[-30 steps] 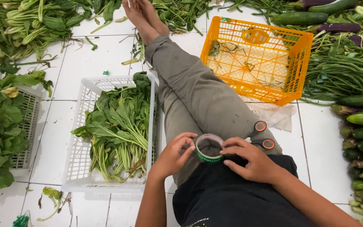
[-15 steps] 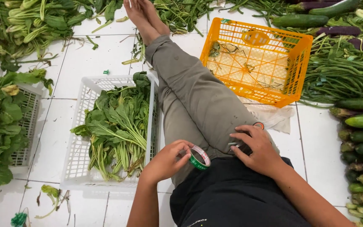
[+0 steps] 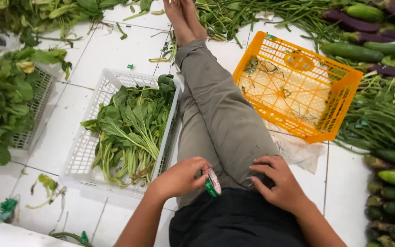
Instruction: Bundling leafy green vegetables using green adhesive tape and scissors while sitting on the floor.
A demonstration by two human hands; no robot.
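Note:
I sit on a white tiled floor with my legs in grey trousers (image 3: 216,114) stretched out ahead. My left hand (image 3: 179,178) grips a small roll of green and white tape (image 3: 213,183) by its edge, held over my left thigh. My right hand (image 3: 277,183) rests flat on my right thigh with its fingers spread and nothing in it. The tape roll hangs between the two hands, closer to the left one.
A white plastic basket (image 3: 76,160) of leafy greens (image 3: 131,132) lies left of my legs. An orange basket (image 3: 344,105) with scraps sits to the right. Cucumbers (image 3: 392,178), long beans (image 3: 380,123) and purple eggplants (image 3: 357,23) line the right side. Another basket of greens (image 3: 5,105) stands far left.
Both hands held the tape roll in front of me a second ago. The right hand has let go and dropped onto my thigh; the left hand has carried the roll to the left.

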